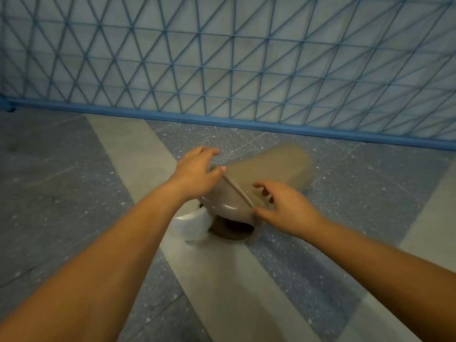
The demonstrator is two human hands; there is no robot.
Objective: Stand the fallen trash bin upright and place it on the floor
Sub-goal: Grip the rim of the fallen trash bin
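A beige trash bin lies on its side on the floor, its base pointing away toward the fence and its lid end toward me. The lid's white swing flap hangs open beside the dark opening. My left hand rests over the bin's upper left edge near the lid, fingers spread, thumb touching the rim. My right hand hovers at the lid's right side with curled, parted fingers, its thumb at the lid edge. Neither hand has a closed grip on the bin.
A blue wire-mesh fence with a blue bottom rail runs across the back, close behind the bin. The floor is speckled grey-blue tile with pale diagonal bands.
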